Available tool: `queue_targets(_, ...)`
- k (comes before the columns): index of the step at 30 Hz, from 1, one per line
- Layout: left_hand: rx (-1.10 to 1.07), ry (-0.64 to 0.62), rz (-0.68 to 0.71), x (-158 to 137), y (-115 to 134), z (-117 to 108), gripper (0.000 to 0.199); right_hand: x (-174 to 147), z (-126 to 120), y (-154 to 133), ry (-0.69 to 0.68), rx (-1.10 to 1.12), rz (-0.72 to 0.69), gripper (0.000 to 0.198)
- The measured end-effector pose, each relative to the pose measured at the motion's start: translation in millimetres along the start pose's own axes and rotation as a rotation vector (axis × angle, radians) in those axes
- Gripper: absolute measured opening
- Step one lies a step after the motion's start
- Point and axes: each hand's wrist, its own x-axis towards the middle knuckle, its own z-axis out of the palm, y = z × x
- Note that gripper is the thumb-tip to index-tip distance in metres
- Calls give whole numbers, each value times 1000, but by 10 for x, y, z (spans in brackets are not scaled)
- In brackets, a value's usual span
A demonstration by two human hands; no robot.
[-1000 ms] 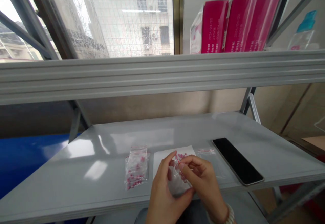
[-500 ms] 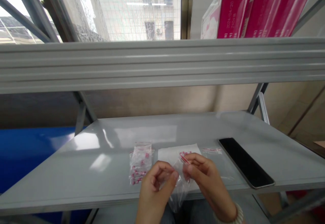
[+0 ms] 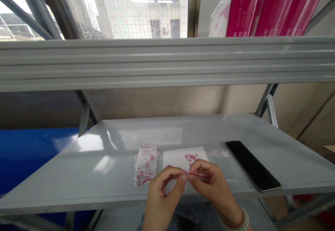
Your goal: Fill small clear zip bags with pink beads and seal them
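Observation:
Both hands pinch the red-lined top edge of a clear zip bag, which hangs down in front of the shelf's front edge. My left hand has thumb and forefinger closed on the left end of that edge. Just beside it, my right hand grips the rest of the strip, fingers curled. Behind the hands lies a white sheet of paper bearing several small pink beads. To the left rests a pile of zip bags with pink beads in them. Right of the paper, another clear zip bag lies flat.
A black phone lies at the right of the grey shelf. Across the upper view runs a thick grey shelf beam, with pink boxes standing above it. Something blue is at the far left.
My hands have brought the bag's red-lined edge level between them, fingertips closer together. More beads on the paper now show. The view has shifted slightly.

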Motion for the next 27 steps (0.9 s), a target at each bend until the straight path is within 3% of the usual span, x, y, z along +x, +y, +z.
queue_targets(13, 39, 123, 203, -45, -52, 128, 18, -39, -14, 96, 19, -31, -66, 14)
queue_targets(27, -19, 203, 232, -33, -51, 183, 15, -44, -61, -48, 31, -2, -15, 18)
